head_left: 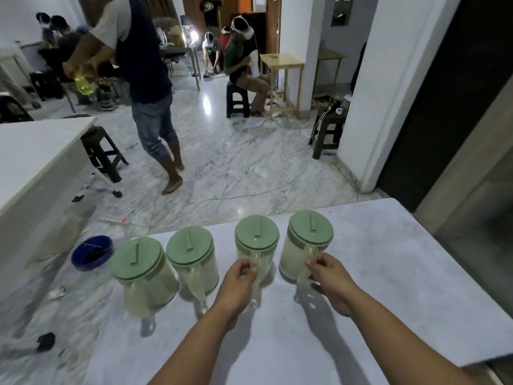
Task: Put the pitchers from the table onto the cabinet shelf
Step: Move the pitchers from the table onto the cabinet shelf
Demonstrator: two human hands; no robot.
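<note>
Four translucent pitchers with green lids stand upright in a row near the far edge of the white desk point(388, 273). The left hand point(238, 276) has its fingers point(251, 269) closed around the handle of the third pitcher point(256, 243). The right hand point(330, 273) grips the handle of the fourth pitcher point(309, 240). The first pitcher point(141, 268) and second pitcher point(193, 254) stand untouched, just beside each other. A blue bowl point(91, 252) lies on the marble floor point(236, 162) left of the desk.

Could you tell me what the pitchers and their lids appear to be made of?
The pitchers look like translucent, slightly cloudy plastic: pale walls and handles let light through. The lids seem opaque matte green plastic with moulded tabs. Glass seems unlikely, though not excluded.
</note>
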